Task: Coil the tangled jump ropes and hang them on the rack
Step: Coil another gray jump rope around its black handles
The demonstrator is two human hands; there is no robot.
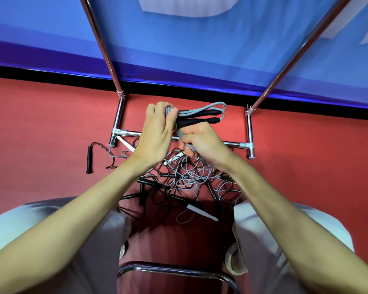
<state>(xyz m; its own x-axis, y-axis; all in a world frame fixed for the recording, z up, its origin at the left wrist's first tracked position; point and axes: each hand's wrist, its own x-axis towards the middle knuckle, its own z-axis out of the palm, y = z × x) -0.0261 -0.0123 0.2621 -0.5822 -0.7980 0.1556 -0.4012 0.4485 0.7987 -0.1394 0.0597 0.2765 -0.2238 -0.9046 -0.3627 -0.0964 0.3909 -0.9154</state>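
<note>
Grey cord of one jump rope (202,108) is bundled in the left hand (155,132), held above the chrome rack base (234,143). Left grip closed round the folded cord loops and the near ends of two black handles (198,120), which stick out to the right side by side. Right hand (202,141) sits just below and beside it, fingers curled, pinching a strand of the same grey cord that runs down toward the floor; fingertips hidden behind the knuckles, so the exact pinch is hard to make out.

Tangled pile of jump ropes (185,181) lies on the red floor (51,128) between the rack base and the person's knees, grey and black cords mixed, several black handles and a white handle (202,212) poking out. Where each cord ends cannot be traced. Part of the pile is covered by both forearms.

Separate black handle (89,159) with a dark cord lies left of the rack foot, apart from the pile.

Two chrome rack uprights (102,45) run up out of frame, top bar cut off. Blue banner (200,49) behind carries large white shapes, cropped, not readable. No brand or label legible anywhere. Curved chrome tube (174,270) at bottom edge, partly cut off.
</note>
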